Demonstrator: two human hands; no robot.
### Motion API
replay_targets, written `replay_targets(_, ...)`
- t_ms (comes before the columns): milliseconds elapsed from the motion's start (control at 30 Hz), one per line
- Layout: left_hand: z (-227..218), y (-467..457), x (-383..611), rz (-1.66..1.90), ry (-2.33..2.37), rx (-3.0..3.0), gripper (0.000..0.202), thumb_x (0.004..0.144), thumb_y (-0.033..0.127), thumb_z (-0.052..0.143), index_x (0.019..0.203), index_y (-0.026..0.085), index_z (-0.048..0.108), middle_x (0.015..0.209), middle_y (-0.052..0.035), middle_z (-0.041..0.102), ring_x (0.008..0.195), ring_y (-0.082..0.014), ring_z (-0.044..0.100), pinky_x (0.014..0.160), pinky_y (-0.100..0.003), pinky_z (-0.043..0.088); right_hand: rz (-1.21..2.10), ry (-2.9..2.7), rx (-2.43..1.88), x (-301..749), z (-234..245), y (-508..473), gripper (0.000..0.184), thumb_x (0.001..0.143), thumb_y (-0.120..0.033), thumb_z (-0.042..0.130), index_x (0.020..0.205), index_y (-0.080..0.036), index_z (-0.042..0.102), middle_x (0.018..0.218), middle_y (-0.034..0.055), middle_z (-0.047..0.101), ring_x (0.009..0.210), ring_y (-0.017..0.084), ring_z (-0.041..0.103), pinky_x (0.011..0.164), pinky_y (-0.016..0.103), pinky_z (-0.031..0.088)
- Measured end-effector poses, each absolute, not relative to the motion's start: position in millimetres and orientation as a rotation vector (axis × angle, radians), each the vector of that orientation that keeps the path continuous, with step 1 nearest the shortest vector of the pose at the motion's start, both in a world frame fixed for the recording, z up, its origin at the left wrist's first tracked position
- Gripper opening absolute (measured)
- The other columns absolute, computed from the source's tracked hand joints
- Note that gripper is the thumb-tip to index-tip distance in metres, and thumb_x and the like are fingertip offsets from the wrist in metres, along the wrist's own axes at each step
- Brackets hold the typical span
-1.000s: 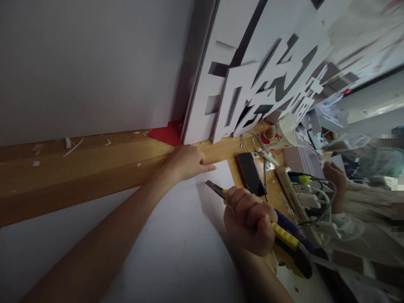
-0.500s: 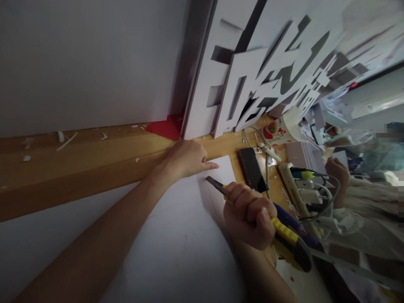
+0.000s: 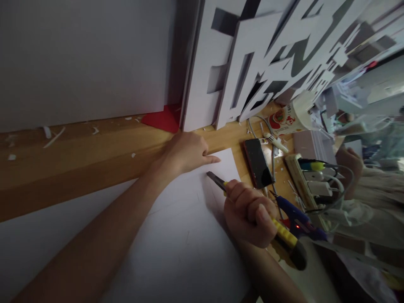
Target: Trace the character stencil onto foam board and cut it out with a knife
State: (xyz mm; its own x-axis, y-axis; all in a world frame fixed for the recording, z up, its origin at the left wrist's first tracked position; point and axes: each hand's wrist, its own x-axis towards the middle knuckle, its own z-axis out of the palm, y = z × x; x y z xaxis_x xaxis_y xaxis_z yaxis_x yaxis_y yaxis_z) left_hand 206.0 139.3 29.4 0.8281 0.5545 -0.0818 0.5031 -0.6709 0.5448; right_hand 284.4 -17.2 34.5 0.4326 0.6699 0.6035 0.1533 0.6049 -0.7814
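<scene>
A large white sheet (image 3: 170, 235) lies before me, its far edge resting over the wooden table. My left hand (image 3: 189, 153) holds it down at that far edge, thumb stretched along the surface and fingers folded, partly hidden. Wrapped round a yellow and black utility knife (image 3: 284, 233) is my right hand (image 3: 251, 210). The knife's dark blade points up and left over the sheet, just below my left thumb; whether the tip touches the sheet I cannot tell. Faint lines show on the sheet.
White boards with cut-out shapes (image 3: 205, 84) stand behind, beside a red piece (image 3: 164, 120). To the right are a phone (image 3: 258, 163), a paper cup (image 3: 288, 118), a power strip (image 3: 298, 181) and a blue glue gun (image 3: 295, 212). Another person's hand (image 3: 350, 166) is at the far right.
The view has shifted slightly, showing more of the glue gun with its red light. Both hands and the knife keep nearly the same place on the sheet.
</scene>
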Motion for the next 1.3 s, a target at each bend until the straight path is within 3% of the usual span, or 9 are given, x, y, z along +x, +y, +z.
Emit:
replay_targets(467,26,143,207,0.172,0.732,2.316,0.055,0.080,0.066,0.058,0.051,0.019,0.059,0.052,0.0011,0.054,0.050,-0.0108,0.037,0.054,-0.030,0.021,0.435,-1.073,-0.959,286,39,-21,0.031,0.082,-0.020,0.045,0.055,-0.020,0.030,0.047,-0.0063,0.029,0.045,0.009,0.030,0.054,0.032,0.031)
replay_targets(767,29,143,208,0.148,0.742,2.310,0.054,0.080,0.066,0.058,0.051,0.020,0.059,0.053,0.0012,0.055,0.051,-0.0124,0.039,0.053,-0.031,0.023,0.444,-1.086,-0.987,284,39,-31,0.028,0.084,-0.020,0.044,0.057,-0.020,0.035,0.050,-0.0052,0.034,0.049,0.010,0.034,0.058,0.034,0.034)
replay_targets(1000,30,142,208,0.192,0.756,2.247,0.056,0.079,0.064,0.060,0.046,0.019,0.049,0.045,0.0046,0.039,0.048,-0.0107,0.032,0.053,-0.031,0.020,0.483,-1.096,-1.020,286,45,-35,0.029,0.085,-0.020,0.044,0.058,-0.019,0.035,0.050,-0.0050,0.033,0.049,0.010,0.035,0.058,0.034,0.034)
replay_targets(1300,32,140,207,0.185,0.777,2.211,0.055,0.079,0.061,0.062,0.045,0.019,0.048,0.044,0.0056,0.034,0.048,-0.0104,0.030,0.053,-0.030,0.019,0.512,-1.092,-1.047,287,48,-43,0.028,0.085,-0.021,0.044,0.059,-0.020,0.035,0.051,-0.0048,0.032,0.050,0.011,0.035,0.057,0.034,0.035)
